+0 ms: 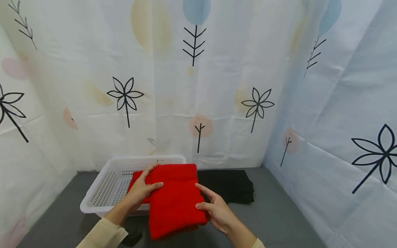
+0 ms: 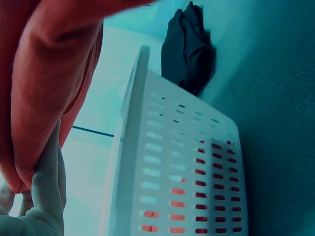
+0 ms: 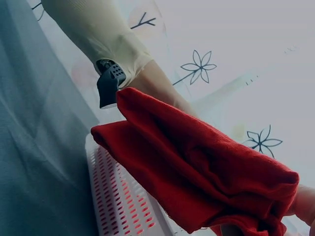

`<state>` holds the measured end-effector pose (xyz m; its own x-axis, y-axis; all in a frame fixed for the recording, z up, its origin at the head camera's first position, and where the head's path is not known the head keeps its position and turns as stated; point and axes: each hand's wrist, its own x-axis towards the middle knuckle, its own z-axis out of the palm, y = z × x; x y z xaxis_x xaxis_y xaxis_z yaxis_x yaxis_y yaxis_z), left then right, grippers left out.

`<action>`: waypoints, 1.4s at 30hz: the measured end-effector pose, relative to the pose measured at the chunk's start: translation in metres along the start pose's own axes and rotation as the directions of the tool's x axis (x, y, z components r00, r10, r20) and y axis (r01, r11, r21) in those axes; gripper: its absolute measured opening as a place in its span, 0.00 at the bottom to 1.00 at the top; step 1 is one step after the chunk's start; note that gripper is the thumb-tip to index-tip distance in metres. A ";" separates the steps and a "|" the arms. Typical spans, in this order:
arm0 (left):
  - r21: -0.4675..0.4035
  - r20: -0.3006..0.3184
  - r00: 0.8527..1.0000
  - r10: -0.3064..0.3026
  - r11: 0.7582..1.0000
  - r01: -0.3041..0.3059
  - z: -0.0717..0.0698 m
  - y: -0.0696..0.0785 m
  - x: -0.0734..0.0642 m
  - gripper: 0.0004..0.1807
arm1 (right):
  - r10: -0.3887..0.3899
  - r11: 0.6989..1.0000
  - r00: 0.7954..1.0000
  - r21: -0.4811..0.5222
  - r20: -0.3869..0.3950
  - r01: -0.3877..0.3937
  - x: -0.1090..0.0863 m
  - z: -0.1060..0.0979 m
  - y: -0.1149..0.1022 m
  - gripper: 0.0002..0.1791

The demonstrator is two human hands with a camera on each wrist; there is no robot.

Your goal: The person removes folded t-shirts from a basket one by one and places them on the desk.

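A folded red cloth (image 1: 176, 201) is held up between both hands, in front of a white plastic basket (image 1: 93, 203). My left hand (image 1: 139, 189) grips its left edge, thumb on top; in the left wrist view, fingers (image 2: 47, 196) press against the cloth's folds. At the right edge, my right hand (image 1: 218, 213) pinches the cloth between thumb and fingers. Seen from the right wrist, the red cloth (image 3: 197, 167) shows several stacked layers. More red fabric (image 1: 134, 179) lies inside the basket, partly hidden by the left hand and the held cloth.
To the right of the basket, a folded black cloth (image 1: 227, 186) lies on the grey table surface (image 1: 276, 213). White patterned curtains (image 1: 167, 131) hang behind the table and along both sides. A black strap-like item (image 1: 132, 237) shows by the left cuff.
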<state>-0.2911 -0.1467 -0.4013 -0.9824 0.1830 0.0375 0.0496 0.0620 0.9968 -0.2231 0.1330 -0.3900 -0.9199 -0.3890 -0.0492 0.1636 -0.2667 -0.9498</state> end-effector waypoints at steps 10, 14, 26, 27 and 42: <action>-0.009 0.055 0.998 0.027 1.000 -0.027 0.021 -0.008 -0.016 0.43 | 0.027 1.000 1.000 0.009 0.007 -0.027 -0.030 -0.012 0.008 0.40; -0.015 0.068 0.997 0.042 0.999 -0.041 0.033 -0.015 -0.017 0.42 | 0.046 0.999 0.999 0.011 0.009 -0.046 -0.039 -0.019 0.011 0.38; -0.070 0.115 0.991 0.067 0.996 -0.059 0.071 -0.028 -0.017 0.42 | 0.129 0.985 0.990 -0.111 -0.049 -0.134 -0.065 -0.055 0.019 0.35; -0.077 0.120 0.990 0.072 0.995 -0.063 0.075 -0.028 -0.017 0.42 | 0.131 0.983 0.990 -0.125 -0.054 -0.137 -0.067 -0.059 0.019 0.35; -0.104 0.259 0.950 0.175 0.983 -0.153 0.141 -0.029 -0.014 0.43 | 0.044 0.958 0.996 -0.278 -0.083 -0.066 -0.106 -0.140 0.037 0.26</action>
<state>-0.2530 -0.0125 -0.4410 -0.8776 0.4391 0.1922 0.1801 -0.0695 0.9812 -0.1699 0.2882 -0.4631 -0.9382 -0.3259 -0.1166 0.1182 0.0149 -0.9929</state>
